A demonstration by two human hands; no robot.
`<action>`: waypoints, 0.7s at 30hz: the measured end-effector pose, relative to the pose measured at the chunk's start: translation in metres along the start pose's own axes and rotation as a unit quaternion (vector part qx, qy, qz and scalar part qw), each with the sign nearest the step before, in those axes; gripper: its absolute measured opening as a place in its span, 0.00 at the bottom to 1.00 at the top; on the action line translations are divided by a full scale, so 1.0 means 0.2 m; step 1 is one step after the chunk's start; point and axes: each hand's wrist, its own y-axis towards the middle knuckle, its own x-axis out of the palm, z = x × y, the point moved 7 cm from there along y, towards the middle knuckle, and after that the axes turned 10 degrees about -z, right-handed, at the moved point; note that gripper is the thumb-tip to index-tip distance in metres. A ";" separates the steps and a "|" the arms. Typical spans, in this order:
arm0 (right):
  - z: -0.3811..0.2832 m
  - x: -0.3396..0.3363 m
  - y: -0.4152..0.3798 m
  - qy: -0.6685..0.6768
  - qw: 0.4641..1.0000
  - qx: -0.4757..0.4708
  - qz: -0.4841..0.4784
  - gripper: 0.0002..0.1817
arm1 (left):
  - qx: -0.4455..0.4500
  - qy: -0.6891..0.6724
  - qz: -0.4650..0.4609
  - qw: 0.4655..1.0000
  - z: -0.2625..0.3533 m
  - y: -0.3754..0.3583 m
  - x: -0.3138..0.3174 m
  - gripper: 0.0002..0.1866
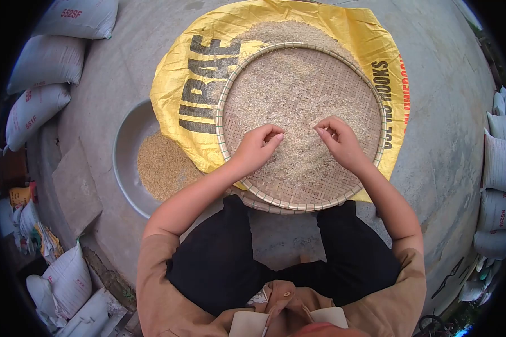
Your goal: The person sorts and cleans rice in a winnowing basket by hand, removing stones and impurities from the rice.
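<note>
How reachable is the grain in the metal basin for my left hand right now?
Yes, it looks reachable: your left hand is over the tray, with the basin just beyond its edge. The sack overlaps one side, but much of the grain lies uncovered.

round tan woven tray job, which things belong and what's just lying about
Likely in use:
left hand and right hand, over the round tan woven tray
pale grain on it
yellow printed sheet beneath
grey metal basin of golden grain

Seemingly lying about:
stacked white printed sacks, left
white sacks, right
</note>
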 end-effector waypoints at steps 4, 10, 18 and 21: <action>0.18 -0.18 -0.07 -0.133 0.986 0.021 0.096 0.07 | 0.213 0.402 0.073 0.887 0.14 -0.03 -0.02 0.07; 0.39 -0.42 -0.24 -0.431 0.856 0.119 0.260 0.20 | 0.265 0.434 0.043 0.860 0.08 0.06 0.15 0.07; 0.58 -0.49 -0.27 -0.375 0.864 0.222 0.251 0.32 | 0.265 0.418 0.034 0.868 0.06 0.11 0.16 0.05; 0.59 -0.47 -0.27 -0.371 0.866 0.229 0.245 0.32 | 0.265 0.378 0.052 0.885 0.09 0.08 0.11 0.06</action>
